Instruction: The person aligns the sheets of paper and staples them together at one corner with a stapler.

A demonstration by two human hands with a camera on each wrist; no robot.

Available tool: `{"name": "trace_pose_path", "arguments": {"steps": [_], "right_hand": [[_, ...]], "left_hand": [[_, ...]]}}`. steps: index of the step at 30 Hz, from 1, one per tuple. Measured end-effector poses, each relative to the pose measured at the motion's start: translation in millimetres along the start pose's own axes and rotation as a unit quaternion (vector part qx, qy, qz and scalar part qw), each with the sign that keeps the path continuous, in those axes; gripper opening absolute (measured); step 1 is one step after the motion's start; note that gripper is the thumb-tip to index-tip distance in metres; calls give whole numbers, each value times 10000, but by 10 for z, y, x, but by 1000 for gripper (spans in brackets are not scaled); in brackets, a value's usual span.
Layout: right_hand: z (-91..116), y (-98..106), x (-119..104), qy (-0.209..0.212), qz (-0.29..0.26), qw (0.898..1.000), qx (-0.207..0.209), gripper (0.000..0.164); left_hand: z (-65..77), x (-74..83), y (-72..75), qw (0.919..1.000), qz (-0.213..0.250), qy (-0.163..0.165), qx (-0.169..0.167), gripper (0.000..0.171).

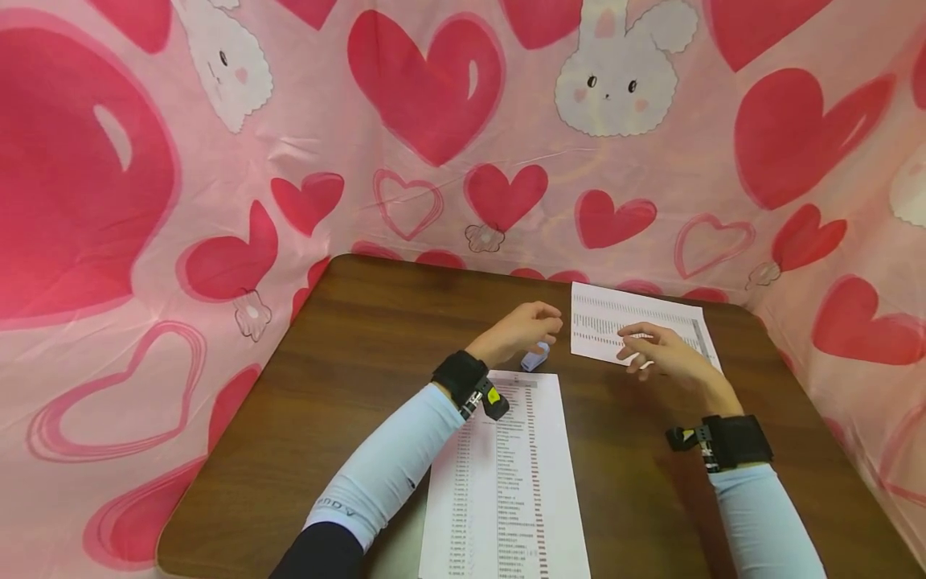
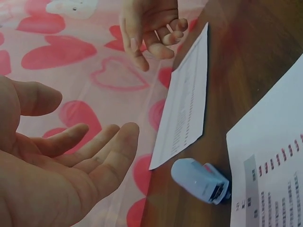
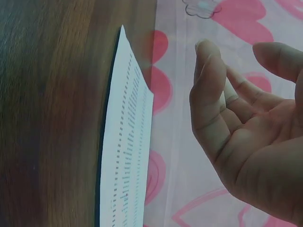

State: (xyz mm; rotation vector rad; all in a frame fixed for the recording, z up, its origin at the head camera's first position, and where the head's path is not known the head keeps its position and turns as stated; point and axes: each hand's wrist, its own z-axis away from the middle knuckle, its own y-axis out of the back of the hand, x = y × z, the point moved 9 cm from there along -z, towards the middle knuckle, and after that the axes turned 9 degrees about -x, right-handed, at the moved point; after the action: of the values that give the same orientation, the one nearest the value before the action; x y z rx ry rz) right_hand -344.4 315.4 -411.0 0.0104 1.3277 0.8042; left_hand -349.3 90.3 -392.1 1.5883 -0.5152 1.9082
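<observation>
My left hand (image 1: 515, 331) hovers above a small light-blue stapler (image 2: 200, 180), its fingers loosely bent and holding nothing. The stapler lies on the wooden table, close to the top edge of a long printed sheet (image 1: 481, 482); in the head view the left hand partly hides it. My right hand (image 1: 673, 358) is raised over a second printed sheet (image 1: 596, 326) at the back right, palm turned inward, fingers relaxed. Nothing is between the fingers of the right hand (image 3: 251, 123) in its wrist view.
The brown wooden table (image 1: 318, 386) has rounded corners. A pink cloth (image 1: 434, 193) with hearts and rabbits hangs behind it and along both sides. Under the left forearm, a pale greenish patch (image 1: 398, 543) shows beside the long sheet.
</observation>
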Motion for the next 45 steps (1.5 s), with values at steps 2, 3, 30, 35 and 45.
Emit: {"name": "trace_pose_path", "arguments": {"steps": [2, 3, 30, 35, 45], "right_hand": [[18, 23, 7, -69, 89, 9999, 39, 49], [26, 36, 11, -86, 132, 9999, 55, 50], [278, 319, 385, -795, 915, 9917, 431, 47], [322, 371, 413, -866, 1050, 9888, 616, 44], [390, 465, 483, -1078, 1664, 9777, 700, 45]], "left_hand": [[-40, -5, -30, 10000, 54, 29, 12, 45], [-61, -9, -42, 10000, 75, 46, 29, 45], [-359, -203, -283, 9950, 533, 483, 696, 49], [-399, -232, -296, 9939, 585, 488, 804, 49], [-426, -300, -320, 9916, 525, 575, 1037, 52]]}}
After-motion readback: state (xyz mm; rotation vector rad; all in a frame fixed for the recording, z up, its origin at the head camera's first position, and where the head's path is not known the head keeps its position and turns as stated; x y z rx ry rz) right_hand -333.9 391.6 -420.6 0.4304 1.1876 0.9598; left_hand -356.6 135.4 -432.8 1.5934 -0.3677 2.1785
